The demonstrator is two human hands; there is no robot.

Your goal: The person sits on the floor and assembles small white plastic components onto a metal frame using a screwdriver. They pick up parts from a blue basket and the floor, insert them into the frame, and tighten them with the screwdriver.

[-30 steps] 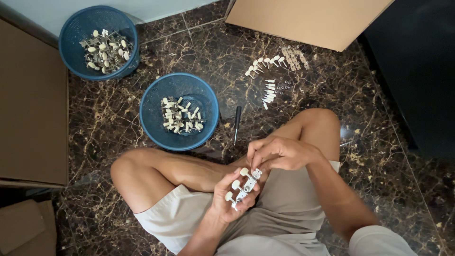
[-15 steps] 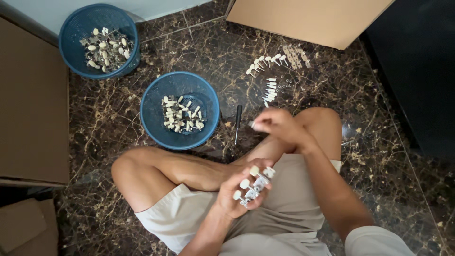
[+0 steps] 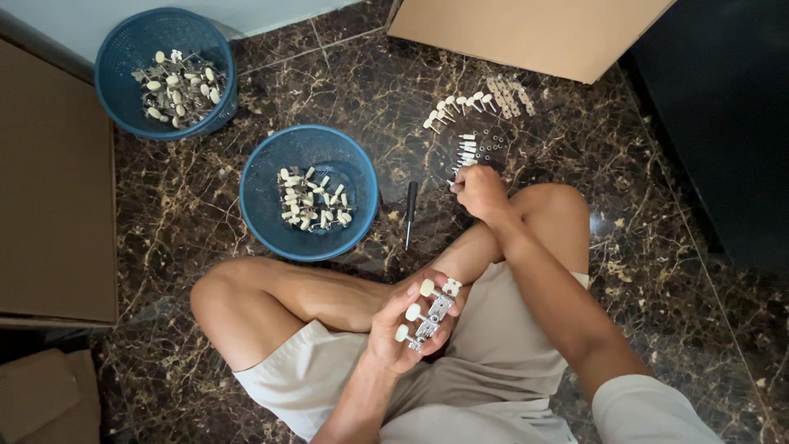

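We cannot make out what our right hand [image 3: 479, 191] pinches, if anything: its fingers are curled tight over the small white-headed pieces [image 3: 466, 150] laid out on the floor, and whatever sits under the fingertips is too small to tell. Our left hand [image 3: 411, 321] is clearer, wrapped around a metal strip with three cream knobs [image 3: 429, 311], held above our lap between the crossed legs, though the palm hides the strip's lower end. Beside the white-headed pieces lies a scatter of dark little rings [image 3: 491, 141], perhaps washers, and beyond them a row of similar knobbed parts [image 3: 460, 105] near a cardboard box [image 3: 534, 33] that is cut off by the top edge. A black screwdriver [image 3: 409, 211] lies just beside the nearer blue basket [image 3: 309, 148], which holds a heap of cream-knobbed hardware; a second blue basket [image 3: 131, 49] stands farther left, also filled. The floor [image 3: 197, 214] is dark brown marble with pale veins, flanked by brown cardboard [image 3: 49, 189] at the left
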